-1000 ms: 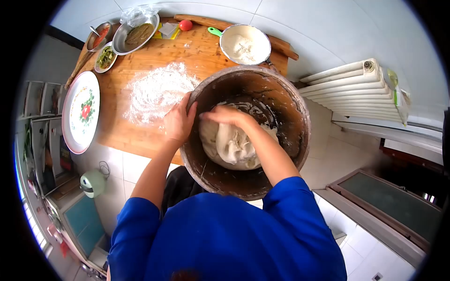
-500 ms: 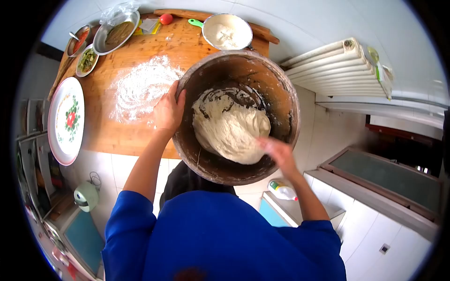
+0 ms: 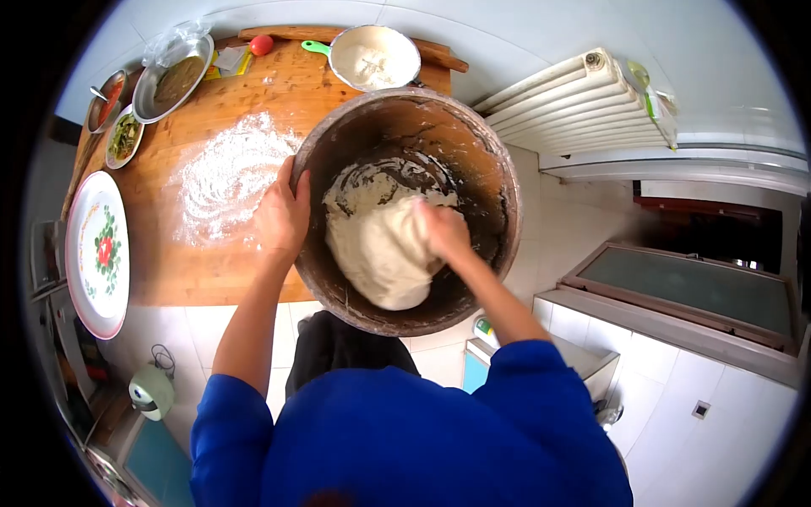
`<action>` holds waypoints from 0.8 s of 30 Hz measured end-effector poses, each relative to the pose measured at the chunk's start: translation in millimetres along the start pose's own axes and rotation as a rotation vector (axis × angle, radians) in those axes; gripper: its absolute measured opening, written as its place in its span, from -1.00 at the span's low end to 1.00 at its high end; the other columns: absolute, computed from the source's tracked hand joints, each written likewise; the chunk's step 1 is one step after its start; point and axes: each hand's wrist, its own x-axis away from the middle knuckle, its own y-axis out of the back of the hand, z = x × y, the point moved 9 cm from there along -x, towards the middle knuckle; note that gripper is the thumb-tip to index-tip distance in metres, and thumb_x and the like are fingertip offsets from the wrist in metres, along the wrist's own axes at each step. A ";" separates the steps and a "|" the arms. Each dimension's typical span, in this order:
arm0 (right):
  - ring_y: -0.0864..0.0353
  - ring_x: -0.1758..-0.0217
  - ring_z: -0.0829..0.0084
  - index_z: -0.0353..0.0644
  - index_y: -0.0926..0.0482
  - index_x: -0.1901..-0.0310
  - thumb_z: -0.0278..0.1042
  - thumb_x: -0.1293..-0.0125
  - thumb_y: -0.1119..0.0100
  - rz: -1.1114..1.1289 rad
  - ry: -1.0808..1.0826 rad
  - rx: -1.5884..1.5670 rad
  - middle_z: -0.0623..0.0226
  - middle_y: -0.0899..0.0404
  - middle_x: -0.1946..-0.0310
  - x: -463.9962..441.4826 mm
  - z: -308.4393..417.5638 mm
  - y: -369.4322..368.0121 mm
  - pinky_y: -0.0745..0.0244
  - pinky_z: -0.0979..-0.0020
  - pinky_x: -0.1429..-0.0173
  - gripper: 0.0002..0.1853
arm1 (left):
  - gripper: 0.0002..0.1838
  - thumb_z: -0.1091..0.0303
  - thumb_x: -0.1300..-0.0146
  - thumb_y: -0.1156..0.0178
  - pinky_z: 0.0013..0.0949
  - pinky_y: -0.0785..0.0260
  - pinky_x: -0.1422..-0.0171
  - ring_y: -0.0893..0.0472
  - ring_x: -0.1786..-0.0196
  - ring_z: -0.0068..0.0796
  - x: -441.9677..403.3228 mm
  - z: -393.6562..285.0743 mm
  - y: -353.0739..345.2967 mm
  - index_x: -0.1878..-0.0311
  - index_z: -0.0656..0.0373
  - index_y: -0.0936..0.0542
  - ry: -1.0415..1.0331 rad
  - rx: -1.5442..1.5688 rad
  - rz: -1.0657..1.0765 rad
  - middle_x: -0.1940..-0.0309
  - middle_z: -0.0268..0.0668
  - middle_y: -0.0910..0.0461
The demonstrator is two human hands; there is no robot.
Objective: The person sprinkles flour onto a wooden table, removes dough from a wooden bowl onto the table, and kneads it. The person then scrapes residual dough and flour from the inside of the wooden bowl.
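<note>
A large brown basin (image 3: 486,173) stands tilted toward me at the table's right edge, its inner wall smeared with flour and dough. In it lies a big pale lump of dough (image 3: 384,253), with dry flour along its far side. My left hand (image 3: 283,215) grips the basin's left rim, thumb over the edge. Inside the basin, my right hand (image 3: 445,232) is closed on the right side of the dough; its fingertips are blurred and partly hidden.
Flour (image 3: 232,177) is spread on the wooden table (image 3: 169,270). Around it are a floral tray (image 3: 84,253), a green-handled pan of flour (image 3: 372,59), a tomato (image 3: 261,45), a metal bowl (image 3: 144,93) and dishes of food. A radiator (image 3: 574,106) is at the right.
My right hand has moved from the dough's near right edge up and inward, and the dough is pulled and folded with it. My left hand stays on the rim. The whole view has shifted slightly.
</note>
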 end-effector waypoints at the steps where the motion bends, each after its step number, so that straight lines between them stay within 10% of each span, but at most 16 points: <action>1: -0.55 0.38 0.36 -0.18 -0.54 0.37 0.21 -0.23 0.12 -0.027 0.260 0.342 0.24 -0.56 0.30 22.8 27.5 -11.9 -0.43 0.20 0.37 -0.47 | -0.58 0.04 -0.24 0.02 -0.13 -0.39 0.16 -0.57 0.23 -0.03 -0.3 1.1 -0.9 -0.10 0.00 -0.43 0.001 -0.001 0.007 0.30 -0.07 -0.59; 4: -0.58 0.25 0.30 -0.13 -0.55 0.30 0.03 -0.22 0.00 -0.145 0.815 0.415 0.22 -0.54 0.23 137.6 55.6 -33.0 -0.46 0.17 0.28 -0.64 | -0.59 0.05 -0.25 0.02 -0.13 -0.39 0.16 -0.57 0.22 -0.04 -0.1 -0.2 -0.8 -0.10 0.01 -0.43 -0.033 0.032 -0.015 0.30 -0.07 -0.59; 9: -0.28 -0.24 0.17 -0.11 -0.56 0.09 -0.16 -0.24 -0.03 -0.454 1.006 0.477 0.11 -0.34 -0.14 170.6 15.4 26.8 -0.17 0.03 -0.25 -0.70 | -0.59 0.07 -0.25 0.02 -0.14 -0.38 0.15 -0.57 0.22 -0.04 -2.1 -0.3 -1.4 -0.10 0.02 -0.43 -0.043 0.005 -0.025 0.31 -0.06 -0.59; 13: -0.43 -0.06 0.40 -0.28 -0.48 0.00 -0.04 -0.36 0.19 -0.133 0.383 -0.677 0.23 -0.48 -0.02 48.4 -57.8 58.0 -0.33 0.35 -0.06 -0.54 | -0.60 0.07 -0.25 0.02 -0.15 -0.39 0.17 -0.57 0.22 -0.03 0.2 -0.5 -3.1 -0.09 0.03 -0.44 -0.058 0.012 -0.021 0.30 -0.05 -0.59; 16: -0.44 -0.02 0.43 -0.25 -0.48 -0.01 -0.03 -0.34 0.17 0.110 0.050 -0.817 0.29 -0.52 0.04 -26.4 -92.0 8.3 -0.31 0.41 -0.02 -0.54 | -0.60 0.08 -0.25 0.01 -0.16 -0.39 0.17 -0.57 0.22 -0.02 -3.9 -4.0 0.0 -0.09 0.04 -0.44 -0.039 0.024 -0.018 0.30 -0.05 -0.59; 24: -0.48 0.12 0.50 -0.20 -0.53 0.07 -0.02 -0.21 0.00 0.271 -0.022 -0.730 0.34 -0.55 0.19 -54.9 -37.4 -25.6 -0.31 0.47 0.00 -0.57 | -0.59 0.11 -0.24 -0.03 -0.18 -0.39 0.16 -0.57 0.22 -0.04 -4.8 1.2 -3.5 -0.10 0.09 -0.44 0.001 0.074 0.002 0.28 -0.01 -0.57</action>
